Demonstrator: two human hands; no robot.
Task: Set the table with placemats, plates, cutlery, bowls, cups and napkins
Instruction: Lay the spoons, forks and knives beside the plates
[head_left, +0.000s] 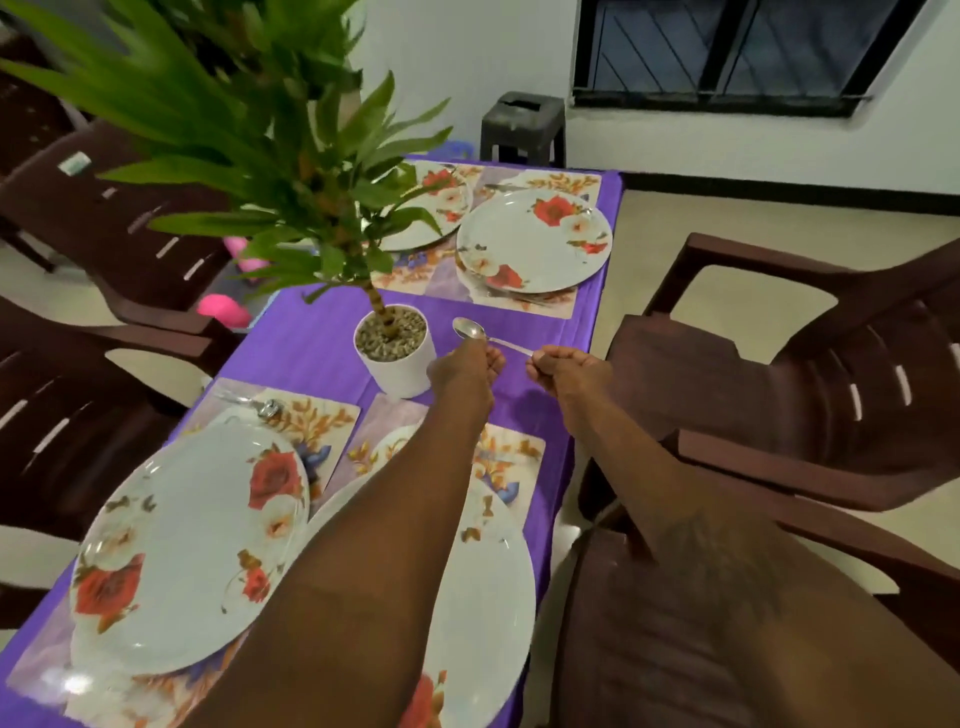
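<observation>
The counter (322, 338), under its purple cloth, is narrow and crowded, so anything dropped near its 3 o'clock edge could slide straight off. The potted plant (400, 364) stands at the counter's middle, just at 9 o'clock of the hands. The left forearm (395, 519) reaches close past it, and a sideways nudge could tip it over. That forearm also hangs over the near plate (493, 597) at 6 o'clock, and a lowered elbow could push the plate across its placemat (514, 452). The spoon (467, 328) looks to be held above bare cloth, between the pot and the far plate (535, 239) at 1 o'clock. The right hand (569, 371) has its grip curled round the handle's end, and the left hand (462, 376) pinches the neck below the bowl. With two grips on so thin a thing, a mistimed release could send it clattering onto a plate
</observation>
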